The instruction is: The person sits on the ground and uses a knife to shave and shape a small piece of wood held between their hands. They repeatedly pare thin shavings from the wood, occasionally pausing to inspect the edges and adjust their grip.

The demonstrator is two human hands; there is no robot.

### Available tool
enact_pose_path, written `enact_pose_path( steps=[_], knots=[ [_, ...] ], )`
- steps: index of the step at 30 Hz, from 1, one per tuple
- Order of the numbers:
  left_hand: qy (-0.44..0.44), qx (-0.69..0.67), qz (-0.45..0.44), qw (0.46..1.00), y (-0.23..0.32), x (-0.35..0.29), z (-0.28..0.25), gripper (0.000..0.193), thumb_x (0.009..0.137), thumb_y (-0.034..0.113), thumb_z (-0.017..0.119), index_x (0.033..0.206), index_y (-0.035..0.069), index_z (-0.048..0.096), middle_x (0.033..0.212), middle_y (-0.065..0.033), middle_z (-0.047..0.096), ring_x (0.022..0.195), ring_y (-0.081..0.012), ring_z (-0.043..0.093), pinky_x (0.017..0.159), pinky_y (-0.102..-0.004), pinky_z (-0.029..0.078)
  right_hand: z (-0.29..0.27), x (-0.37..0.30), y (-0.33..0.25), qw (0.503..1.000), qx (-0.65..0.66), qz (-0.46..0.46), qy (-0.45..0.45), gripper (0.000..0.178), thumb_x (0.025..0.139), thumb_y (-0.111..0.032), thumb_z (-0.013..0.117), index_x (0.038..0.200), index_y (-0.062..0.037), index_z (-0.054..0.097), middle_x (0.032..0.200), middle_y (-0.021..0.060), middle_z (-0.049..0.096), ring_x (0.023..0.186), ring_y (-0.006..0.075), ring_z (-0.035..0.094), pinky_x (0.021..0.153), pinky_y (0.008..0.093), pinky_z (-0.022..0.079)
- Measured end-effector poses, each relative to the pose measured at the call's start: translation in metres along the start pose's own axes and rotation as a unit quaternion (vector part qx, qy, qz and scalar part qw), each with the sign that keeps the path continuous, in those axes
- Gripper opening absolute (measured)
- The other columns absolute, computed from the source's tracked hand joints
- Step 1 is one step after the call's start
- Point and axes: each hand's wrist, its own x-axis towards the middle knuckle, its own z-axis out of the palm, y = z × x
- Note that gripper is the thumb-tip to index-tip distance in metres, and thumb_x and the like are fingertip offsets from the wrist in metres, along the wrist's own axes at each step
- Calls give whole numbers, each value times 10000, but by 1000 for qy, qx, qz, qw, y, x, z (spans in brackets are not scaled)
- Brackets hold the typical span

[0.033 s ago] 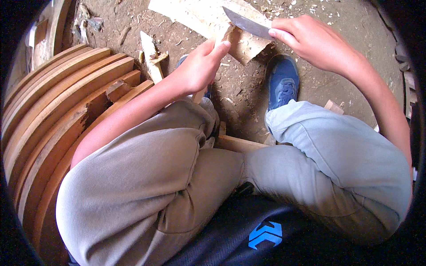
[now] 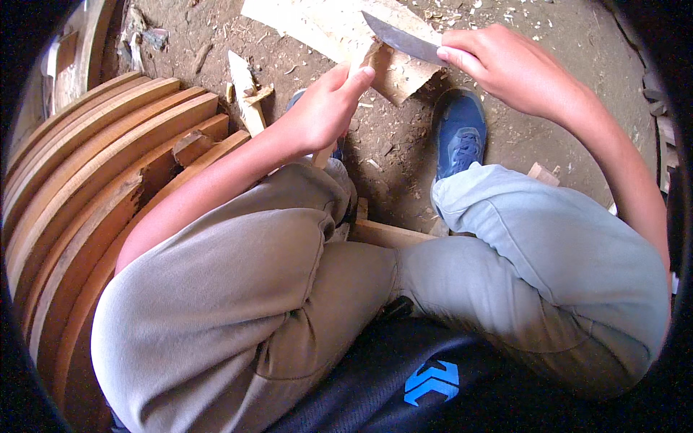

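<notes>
My right hand point(image 2: 502, 68) is closed round the handle of a knife, and the handle is hidden in the fist. Its grey, curved blade point(image 2: 408, 43) points left, with the tip above a pale, flat piece of wood point(image 2: 303, 25) on the ground. In my left hand point(image 2: 328, 108) is a slim wooden stick point(image 2: 323, 156), gripped with the thumb along it. The stick's lower end shows beneath the hand near my knee. Its upper end lies close to the blade, over the pale wood; I cannot tell whether blade and stick touch.
Long wooden planks point(image 2: 159, 108) lie stacked on the left, beside my left forearm. A splintered wood piece point(image 2: 247, 94) rests on the dirt floor point(image 2: 390, 144), where shavings are scattered. My blue shoe point(image 2: 460, 133) stands below the knife. A wooden bar point(image 2: 390, 234) shows between my legs.
</notes>
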Motion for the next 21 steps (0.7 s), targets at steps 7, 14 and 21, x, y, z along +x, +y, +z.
enact_pose_path(
  steps=[7, 14, 21],
  knots=[
    [3, -3, 15, 1000, -7, 4, -1, 489, 1032, 533, 374, 1057, 61, 498, 549, 9, 420, 369, -110, 409, 318, -273, 336, -3, 0, -2, 1000, -21, 1, -13, 309, 1006, -330, 490, 1028, -64, 645, 816, 214, 641, 810, 398, 645, 729, 484, 495],
    [-1, -94, -30, 995, -6, -4, -4, 475, 1006, 559, 438, 893, 98, 463, 539, 13, 409, 356, -100, 384, 307, -270, 316, -7, 0, -8, 998, -60, 11, -12, 296, 994, -337, 510, 1014, -82, 660, 820, 201, 657, 811, 397, 651, 734, 479, 510],
    [-18, -147, -57, 987, -7, -5, -6, 422, 1009, 552, 451, 893, 147, 462, 556, 63, 345, 395, -55, 288, 324, -244, 215, -5, 4, -16, 997, -79, -18, 15, 273, 981, -291, 531, 979, -53, 665, 810, 219, 653, 819, 406, 648, 732, 495, 507]
  ],
)
